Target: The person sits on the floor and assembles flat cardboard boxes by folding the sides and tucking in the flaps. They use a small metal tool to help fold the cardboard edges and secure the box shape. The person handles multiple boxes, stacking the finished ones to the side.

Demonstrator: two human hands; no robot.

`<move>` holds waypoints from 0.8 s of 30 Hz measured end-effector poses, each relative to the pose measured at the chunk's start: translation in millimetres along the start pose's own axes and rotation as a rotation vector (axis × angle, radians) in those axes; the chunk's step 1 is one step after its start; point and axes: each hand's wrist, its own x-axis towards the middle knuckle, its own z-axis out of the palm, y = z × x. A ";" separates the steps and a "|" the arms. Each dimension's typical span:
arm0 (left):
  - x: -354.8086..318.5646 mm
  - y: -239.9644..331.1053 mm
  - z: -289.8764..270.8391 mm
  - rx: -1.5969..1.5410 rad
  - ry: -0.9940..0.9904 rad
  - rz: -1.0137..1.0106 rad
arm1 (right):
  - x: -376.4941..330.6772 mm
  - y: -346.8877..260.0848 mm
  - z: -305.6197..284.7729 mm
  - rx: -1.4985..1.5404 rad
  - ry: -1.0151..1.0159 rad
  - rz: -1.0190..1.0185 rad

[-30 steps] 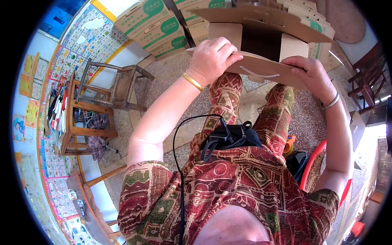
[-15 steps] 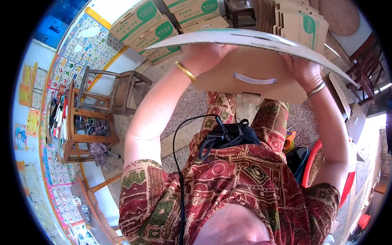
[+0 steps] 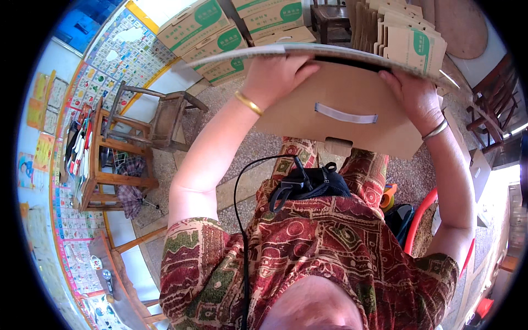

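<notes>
**Flat cardboard box held up in both hands, seen from the head camera**

Far left, at about nine o'clock, a wooden shelf stand [image 3: 102, 165] holds items too small and too bent by the lens to identify; a wooden stool [image 3: 165, 118] stands just beside it toward ten o'clock. Stacked cartons with green markings [image 3: 212, 30] lie at eleven o'clock, partly cut off by the upper rim.

The left hand [image 3: 275, 74], wearing a gold bangle [image 3: 248, 103], grips the left edge of the flattened cardboard box [image 3: 341, 104] at about twelve o'clock. Its thumb lies on the brown underside; the other fingers pass over the top edge and are hidden, so the hand is clamped on the panel. The box is raised between camera and floor, with its upper face seen nearly edge-on, so its printed side cannot be made out. A slot-shaped handle cutout [image 3: 346, 114] sits midway between the two hands.

The right hand [image 3: 412, 93], with a silver bangle [image 3: 435, 130], is closed on the right edge at one o'clock; its fingertips are likewise concealed behind the board. A stack of folded flat boxes [image 3: 407, 33] stands behind, its base hidden by the held box. A red hoop-like rim [image 3: 418, 220] at four o'clock is partly covered by the right arm.
</notes>
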 end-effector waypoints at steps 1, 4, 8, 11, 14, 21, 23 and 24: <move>-12.7 -5.4 -5.6 0.020 0.017 0.058 | -0.7 -0.3 4.8 -0.032 0.120 -0.087; -35.3 -15.3 -29.4 -0.116 0.024 -0.161 | -2.4 5.6 5.6 0.023 0.100 -0.024; -70.2 -32.1 -12.0 -0.509 0.309 -0.766 | 1.5 3.4 5.1 0.075 0.027 0.023; -67.9 -50.9 -2.8 -0.982 0.139 -1.004 | 0.2 9.4 6.4 0.074 0.035 0.007; -49.0 -61.3 5.2 -1.392 -0.048 -1.056 | 1.4 14.8 -2.0 0.089 0.041 0.007; 1.9 -28.1 -38.1 -1.534 -0.113 -0.890 | -0.2 19.9 -41.8 0.486 -0.214 0.317; -8.8 -31.8 -27.8 -1.427 -0.142 -0.883 | -5.3 12.6 -34.7 0.432 -0.211 0.323; -14.6 -33.5 -25.5 -1.424 -0.177 -0.906 | -3.7 11.5 -30.2 0.406 -0.225 0.303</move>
